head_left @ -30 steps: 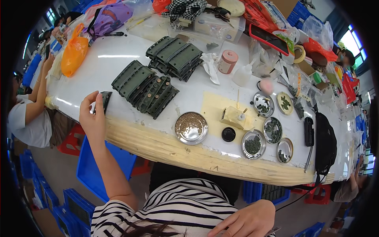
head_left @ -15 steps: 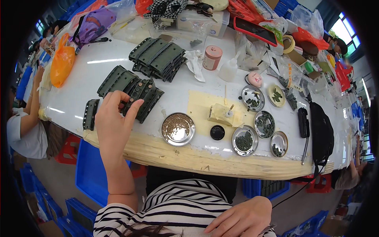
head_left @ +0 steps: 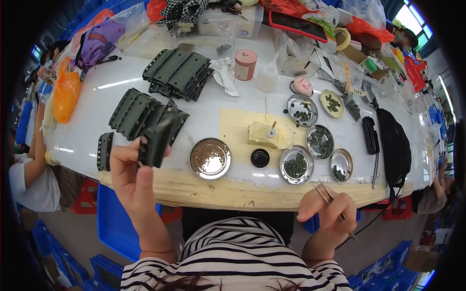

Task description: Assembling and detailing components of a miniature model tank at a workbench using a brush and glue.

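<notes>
My left hand (head_left: 130, 175) is raised over the table's near edge, gripping a dark green ribbed strip (head_left: 156, 140) taken from the row of similar strips (head_left: 141, 112) beside it. A further pile of these strips (head_left: 178, 73) lies farther back. My right hand (head_left: 330, 213) is below the table edge at the right, holding thin metal tweezers (head_left: 335, 205). Between the hands sits a round metal dish of small brown parts (head_left: 210, 158).
Several metal dishes of dark green parts (head_left: 296, 165) surround a yellow pad (head_left: 264, 135) and a small black lid (head_left: 260, 157). A single strip (head_left: 104, 151) lies at the left edge. A black bag (head_left: 394, 141), bags and boxes crowd the back. Another person's arm (head_left: 33, 165) is at the left.
My left hand lifted a green strip off the row and drew it toward me. My right hand rose into view holding the tweezers.
</notes>
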Demonstrator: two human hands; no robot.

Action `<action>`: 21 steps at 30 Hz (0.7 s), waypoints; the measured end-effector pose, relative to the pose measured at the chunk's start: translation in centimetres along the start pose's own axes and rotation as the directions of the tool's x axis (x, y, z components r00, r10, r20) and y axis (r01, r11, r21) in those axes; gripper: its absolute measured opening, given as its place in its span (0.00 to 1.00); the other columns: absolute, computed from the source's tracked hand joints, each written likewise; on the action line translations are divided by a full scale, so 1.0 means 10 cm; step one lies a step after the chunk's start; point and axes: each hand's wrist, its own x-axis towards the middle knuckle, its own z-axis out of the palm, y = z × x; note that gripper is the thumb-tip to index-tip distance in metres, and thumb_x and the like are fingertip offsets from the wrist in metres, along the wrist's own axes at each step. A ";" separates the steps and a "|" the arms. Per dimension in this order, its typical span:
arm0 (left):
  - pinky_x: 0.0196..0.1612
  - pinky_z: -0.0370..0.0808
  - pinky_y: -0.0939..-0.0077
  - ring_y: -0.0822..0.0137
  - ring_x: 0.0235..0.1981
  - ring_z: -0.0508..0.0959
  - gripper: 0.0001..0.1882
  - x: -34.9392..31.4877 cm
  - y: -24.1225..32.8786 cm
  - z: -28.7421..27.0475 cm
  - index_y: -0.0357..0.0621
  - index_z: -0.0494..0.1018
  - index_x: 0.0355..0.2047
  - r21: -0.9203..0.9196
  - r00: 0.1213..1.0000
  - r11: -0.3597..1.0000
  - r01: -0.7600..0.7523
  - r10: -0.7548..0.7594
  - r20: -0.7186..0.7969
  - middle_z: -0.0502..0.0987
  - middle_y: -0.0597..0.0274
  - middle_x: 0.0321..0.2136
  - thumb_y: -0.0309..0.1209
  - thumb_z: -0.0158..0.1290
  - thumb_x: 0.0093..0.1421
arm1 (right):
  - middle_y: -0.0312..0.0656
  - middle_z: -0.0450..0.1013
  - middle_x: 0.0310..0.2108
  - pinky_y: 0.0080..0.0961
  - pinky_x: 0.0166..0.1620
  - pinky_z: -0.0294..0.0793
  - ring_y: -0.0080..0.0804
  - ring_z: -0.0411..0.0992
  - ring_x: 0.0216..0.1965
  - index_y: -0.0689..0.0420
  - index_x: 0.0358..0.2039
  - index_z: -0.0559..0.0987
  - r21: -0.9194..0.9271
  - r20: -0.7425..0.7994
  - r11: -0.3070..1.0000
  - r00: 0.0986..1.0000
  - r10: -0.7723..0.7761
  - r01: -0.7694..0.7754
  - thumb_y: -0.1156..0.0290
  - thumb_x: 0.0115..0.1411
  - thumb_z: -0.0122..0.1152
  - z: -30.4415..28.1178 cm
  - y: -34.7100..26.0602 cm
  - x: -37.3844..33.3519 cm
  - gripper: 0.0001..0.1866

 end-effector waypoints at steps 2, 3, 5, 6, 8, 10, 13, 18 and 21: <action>0.51 0.73 0.65 0.55 0.48 0.76 0.26 -0.14 0.05 0.34 0.40 0.59 0.45 -0.202 0.991 0.973 0.114 -0.096 0.096 0.71 0.37 0.48 0.35 0.62 0.55 | 0.60 0.75 0.39 0.37 0.46 0.74 0.42 0.75 0.39 0.55 0.29 0.67 -0.026 -0.077 0.995 0.993 0.095 -0.097 0.49 0.61 0.55 0.14 0.05 0.05 0.21; 0.53 0.73 0.63 0.54 0.52 0.73 0.30 -0.23 0.07 0.39 0.40 0.57 0.50 -0.291 0.966 0.933 0.211 -0.154 0.208 0.70 0.37 0.49 0.30 0.64 0.53 | 0.60 0.74 0.44 0.37 0.50 0.72 0.40 0.74 0.43 0.55 0.30 0.67 -0.035 -0.104 0.989 0.984 0.141 -0.145 0.53 0.59 0.61 0.21 0.04 0.12 0.19; 0.55 0.71 0.60 0.55 0.54 0.71 0.36 -0.40 0.03 0.53 0.40 0.53 0.56 -0.366 0.904 0.867 0.338 -0.190 0.383 0.69 0.42 0.51 0.21 0.63 0.52 | 0.61 0.65 0.55 0.38 0.55 0.69 0.44 0.71 0.51 0.55 0.32 0.64 -0.059 0.026 0.984 0.986 0.167 -0.166 0.66 0.45 0.77 0.26 0.15 0.18 0.26; 0.55 0.70 0.61 0.56 0.55 0.71 0.38 -0.42 -0.01 0.58 0.40 0.52 0.58 -0.278 0.858 0.914 0.295 -0.125 0.499 0.68 0.43 0.52 0.22 0.63 0.52 | 0.61 0.64 0.56 0.37 0.54 0.70 0.44 0.71 0.51 0.55 0.32 0.64 -0.146 0.068 0.981 0.988 0.140 -0.129 0.69 0.43 0.77 0.28 0.18 0.20 0.26; 0.53 0.71 0.66 0.59 0.51 0.74 0.36 -0.45 -0.01 0.64 0.38 0.61 0.55 -0.172 0.838 0.953 0.250 -0.124 0.532 0.72 0.45 0.51 0.25 0.67 0.48 | 0.60 0.68 0.52 0.32 0.50 0.73 0.41 0.73 0.48 0.55 0.31 0.63 -0.248 0.077 0.967 0.994 0.075 -0.054 0.73 0.41 0.79 0.33 0.23 0.22 0.28; 0.51 0.71 0.69 0.60 0.48 0.75 0.33 -0.41 -0.03 0.64 0.37 0.66 0.51 -0.103 0.828 0.977 0.187 -0.100 0.552 0.74 0.47 0.49 0.26 0.69 0.45 | 0.59 0.70 0.48 0.29 0.48 0.73 0.39 0.74 0.46 0.55 0.30 0.63 -0.255 0.081 0.965 0.994 0.074 -0.051 0.73 0.41 0.79 0.28 0.23 0.17 0.28; 0.50 0.72 0.69 0.59 0.47 0.76 0.33 -0.34 -0.04 0.64 0.37 0.68 0.50 -0.101 0.813 0.992 0.081 -0.008 0.582 0.74 0.47 0.48 0.26 0.70 0.44 | 0.59 0.73 0.42 0.27 0.44 0.74 0.37 0.74 0.43 0.54 0.29 0.62 -0.199 0.046 0.979 0.998 0.046 -0.036 0.73 0.41 0.79 0.30 0.25 0.14 0.28; 0.57 0.69 0.62 0.56 0.56 0.70 0.45 -0.48 -0.06 0.69 0.40 0.57 0.59 -0.352 0.875 0.899 0.263 -0.068 0.479 0.66 0.46 0.57 0.29 0.71 0.44 | 0.61 0.72 0.43 0.33 0.43 0.78 0.47 0.75 0.47 0.53 0.31 0.62 -0.196 0.038 0.976 0.995 -0.089 0.095 0.73 0.40 0.80 0.34 0.25 0.04 0.29; 0.64 0.62 0.56 0.53 0.63 0.62 0.51 -0.56 0.00 0.88 0.44 0.50 0.63 -0.648 0.786 0.445 0.619 -0.359 0.504 0.62 0.48 0.60 0.36 0.71 0.45 | 0.63 0.71 0.45 0.36 0.44 0.80 0.53 0.74 0.49 0.54 0.32 0.62 -0.267 0.032 0.925 0.962 -0.272 0.271 0.71 0.39 0.80 0.41 0.32 0.00 0.31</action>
